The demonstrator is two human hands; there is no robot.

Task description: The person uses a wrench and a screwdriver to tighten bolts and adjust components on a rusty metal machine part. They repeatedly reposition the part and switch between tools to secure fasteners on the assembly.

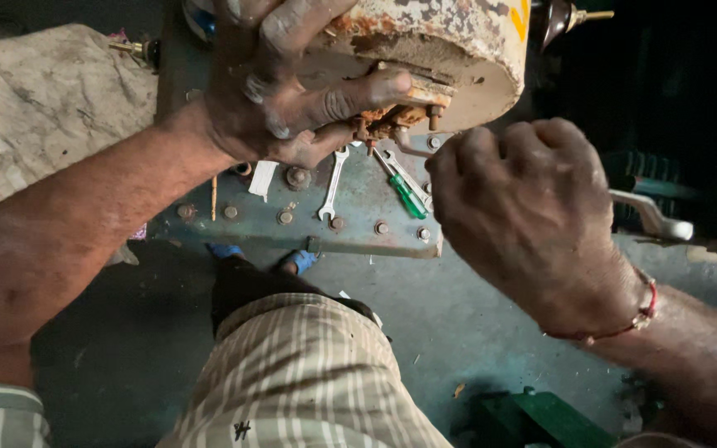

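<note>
- Left hand (280, 79) grips the underside of a rusty drum (450, 50), thumb pressed by its corroded bolts (404, 116).
- Below on a green plate (358, 220) lie a spanner (331, 184) and green screwdriver (404, 189).
- Right hand (524, 207) is clenched on a wrench (653, 214), its end at the bolts.

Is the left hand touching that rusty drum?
Touching. The head view shows the left hand gripping the rusty drum, its thumb pressed flat along the lower edge.
</note>
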